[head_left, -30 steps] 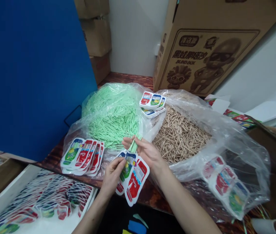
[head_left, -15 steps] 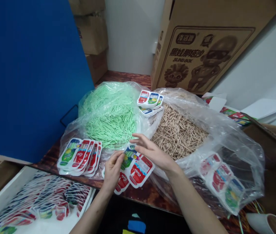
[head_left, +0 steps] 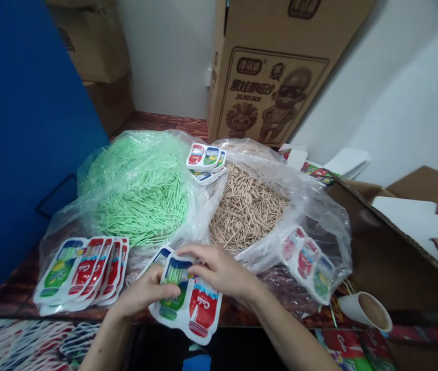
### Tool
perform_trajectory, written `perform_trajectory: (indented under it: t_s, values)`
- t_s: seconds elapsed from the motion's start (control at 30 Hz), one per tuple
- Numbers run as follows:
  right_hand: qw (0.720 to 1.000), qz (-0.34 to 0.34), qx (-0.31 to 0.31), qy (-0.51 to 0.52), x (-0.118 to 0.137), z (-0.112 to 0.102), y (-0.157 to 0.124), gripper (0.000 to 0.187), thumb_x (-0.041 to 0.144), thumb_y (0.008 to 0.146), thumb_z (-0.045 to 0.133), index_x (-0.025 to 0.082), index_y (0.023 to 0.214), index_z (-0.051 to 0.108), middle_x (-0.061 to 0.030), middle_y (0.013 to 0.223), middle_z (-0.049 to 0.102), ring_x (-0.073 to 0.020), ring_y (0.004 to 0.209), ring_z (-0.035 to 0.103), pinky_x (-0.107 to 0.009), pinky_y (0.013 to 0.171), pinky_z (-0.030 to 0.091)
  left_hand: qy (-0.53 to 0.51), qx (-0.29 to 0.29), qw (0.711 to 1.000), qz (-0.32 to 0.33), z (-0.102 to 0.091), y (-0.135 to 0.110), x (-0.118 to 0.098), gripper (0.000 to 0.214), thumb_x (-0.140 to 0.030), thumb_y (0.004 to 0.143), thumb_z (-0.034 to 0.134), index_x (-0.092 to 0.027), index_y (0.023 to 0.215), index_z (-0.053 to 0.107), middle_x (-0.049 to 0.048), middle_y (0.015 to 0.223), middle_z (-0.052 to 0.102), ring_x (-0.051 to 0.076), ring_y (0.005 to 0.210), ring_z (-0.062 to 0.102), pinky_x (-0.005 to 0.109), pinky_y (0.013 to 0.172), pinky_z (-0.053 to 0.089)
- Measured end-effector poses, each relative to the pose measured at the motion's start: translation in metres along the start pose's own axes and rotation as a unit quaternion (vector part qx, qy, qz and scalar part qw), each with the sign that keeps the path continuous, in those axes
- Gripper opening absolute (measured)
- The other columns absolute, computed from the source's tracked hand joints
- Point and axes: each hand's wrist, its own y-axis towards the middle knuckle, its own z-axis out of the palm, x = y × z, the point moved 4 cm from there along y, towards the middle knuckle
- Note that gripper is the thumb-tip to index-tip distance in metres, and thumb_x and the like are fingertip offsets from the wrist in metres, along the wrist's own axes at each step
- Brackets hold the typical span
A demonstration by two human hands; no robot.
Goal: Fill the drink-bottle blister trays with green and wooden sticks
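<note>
A soda-can-shaped blister card [head_left: 202,309], half green and half red with "Cola" on it, is tilted towards me at the table's front edge. Pale green sticks show inside its green half. My left hand [head_left: 147,291] grips its left edge, thumb across the front. The fingers of my right hand [head_left: 219,270] are bent over the card's top, closed on it; their tips are partly hidden. Another card [head_left: 161,255] shows behind it. Beyond my hands lie green paper-like sticks [head_left: 145,201] and brown sticks [head_left: 248,206], each in a clear plastic bag.
Overlapping cards [head_left: 83,273] lie at left, a small stack [head_left: 206,159] between the bags, and a three-part card [head_left: 307,263] at right. A tipped paper cup [head_left: 366,310] is near an open carton [head_left: 389,257]. A tall cardboard box [head_left: 269,93] and blue panel [head_left: 21,129] stand behind.
My view has shifted right and the carton shows more. The held card has come lower and closer to me, and my right hand has closed from raised fingers onto its top.
</note>
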Motion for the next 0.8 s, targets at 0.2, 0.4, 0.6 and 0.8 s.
perform_trajectory:
  t_s: [0.2, 0.4, 0.6, 0.8]
  values:
    - [0.988, 0.102, -0.106, -0.049, -0.022, 0.002, -0.025, 0.014, 0.014, 0.084, 0.059, 0.023, 0.094, 0.063, 0.0024, 0.080, 0.065, -0.0150, 0.076, 0.061, -0.024, 0.070, 0.042, 0.116, -0.108, 0.986, 0.052, 0.001, 0.009, -0.008, 0.026, -0.038, 0.073, 0.071, -0.015, 0.062, 0.065, -0.0026, 0.054, 0.054, 0.009, 0.049, 0.041, 0.019, 0.046, 0.034]
    - [0.960, 0.055, -0.209, -0.179, -0.035, 0.020, -0.045, 0.033, 0.031, 0.088, 0.061, 0.019, 0.061, 0.047, 0.0028, 0.061, 0.051, -0.0123, 0.058, 0.046, -0.026, 0.058, 0.030, 0.101, -0.134, 0.985, 0.032, 0.016, 0.008, 0.011, 0.024, -0.034, 0.061, 0.079, -0.015, 0.072, 0.067, -0.0013, 0.062, 0.059, 0.012, 0.056, 0.047, 0.022, 0.053, 0.041]
    - [0.927, -0.034, -0.285, -0.239, -0.030, 0.023, -0.054, 0.040, 0.033, 0.092, 0.055, 0.019, 0.056, 0.043, 0.0008, 0.057, 0.047, -0.0133, 0.058, 0.042, -0.029, 0.058, 0.027, 0.064, -0.173, 0.980, 0.074, 0.044, 0.019, 0.012, 0.022, -0.030, 0.060, 0.078, -0.015, 0.060, 0.062, -0.0035, 0.058, 0.052, 0.011, 0.056, 0.043, 0.021, 0.055, 0.038]
    - [0.955, 0.063, -0.275, -0.094, -0.042, 0.008, -0.057, 0.041, 0.037, 0.091, 0.055, 0.019, 0.057, 0.043, 0.0032, 0.058, 0.043, -0.0113, 0.057, 0.042, -0.025, 0.056, 0.029, 0.069, -0.182, 0.976, 0.095, 0.058, 0.028, 0.006, 0.021, -0.033, 0.066, 0.075, -0.016, 0.059, 0.063, -0.0016, 0.061, 0.057, 0.012, 0.057, 0.045, 0.023, 0.058, 0.041]
